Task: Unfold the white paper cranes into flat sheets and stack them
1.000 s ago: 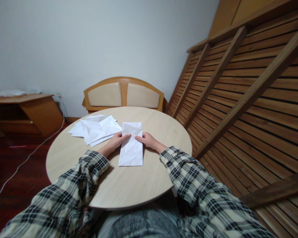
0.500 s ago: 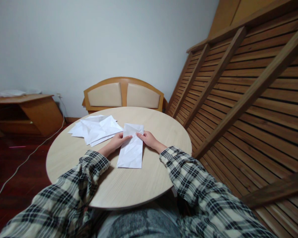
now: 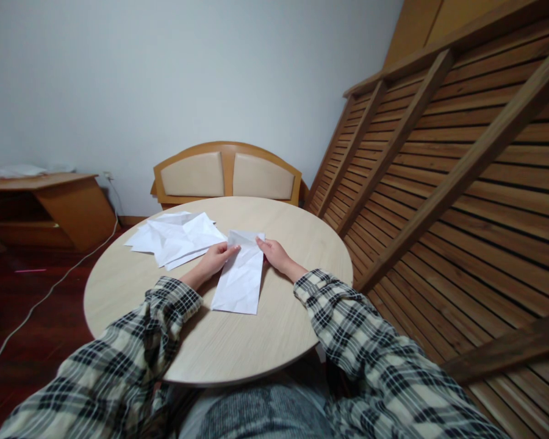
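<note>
A creased, folded white sheet of paper (image 3: 240, 277) lies on the round light-wood table (image 3: 238, 347), tilted a little. My left hand (image 3: 216, 258) rests on the sheet's left edge near its top, fingers pressed on the paper. My right hand (image 3: 272, 253) holds the top right corner, and that far edge looks slightly lifted off the table. Both arms wear plaid sleeves.
A loose pile of crumpled white sheets (image 3: 176, 236) lies on the table's far left. A padded wooden chair (image 3: 226, 174) stands behind the table. A slatted wooden frame (image 3: 439, 171) leans on the right. A low wooden cabinet (image 3: 50, 204) and a white cable (image 3: 50, 292) occupy the left floor.
Both hands slid toward the sheet's far end. The sheet turned slightly, its near end swinging left, and its top edge has begun to lift.
</note>
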{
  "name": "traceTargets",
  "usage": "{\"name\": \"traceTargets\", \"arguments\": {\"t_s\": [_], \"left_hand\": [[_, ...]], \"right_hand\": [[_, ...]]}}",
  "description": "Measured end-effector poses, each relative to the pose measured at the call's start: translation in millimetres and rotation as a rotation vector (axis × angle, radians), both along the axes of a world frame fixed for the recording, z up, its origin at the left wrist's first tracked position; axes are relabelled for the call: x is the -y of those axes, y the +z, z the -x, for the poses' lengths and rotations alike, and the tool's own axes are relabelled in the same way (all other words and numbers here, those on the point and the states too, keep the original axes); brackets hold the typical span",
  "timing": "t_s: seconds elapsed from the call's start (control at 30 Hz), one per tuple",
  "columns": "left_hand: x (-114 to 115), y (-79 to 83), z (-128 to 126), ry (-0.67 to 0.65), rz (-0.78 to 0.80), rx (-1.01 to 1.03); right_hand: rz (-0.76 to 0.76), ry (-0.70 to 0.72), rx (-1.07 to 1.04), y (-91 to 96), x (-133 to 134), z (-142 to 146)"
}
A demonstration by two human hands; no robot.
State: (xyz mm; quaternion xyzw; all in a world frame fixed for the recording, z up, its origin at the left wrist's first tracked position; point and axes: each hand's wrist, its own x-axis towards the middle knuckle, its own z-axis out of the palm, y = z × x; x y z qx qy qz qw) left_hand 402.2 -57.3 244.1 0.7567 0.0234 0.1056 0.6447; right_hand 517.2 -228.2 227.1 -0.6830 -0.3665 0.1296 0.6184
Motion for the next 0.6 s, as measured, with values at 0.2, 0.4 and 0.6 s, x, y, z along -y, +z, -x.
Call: {"name": "traceTargets", "arguments": {"t_s": [0.2,0.4,0.6], "left_hand": [[-4.7,-2.7,-5.1,0.112,-0.147,0.052],[-3.9,0.9,-4.9,0.12,-0.204,0.049],[-4.7,-2.0,-4.6,0.074,-0.206,0.041]], "right_hand": [[-0.037,0.028,0.004,2.0,0.7,2.5],[-0.049,-0.065,0.053,0.5,-0.7,-2.7],[-0.078,-0.104,0.081,4.3,0.9,-3.6]]}}
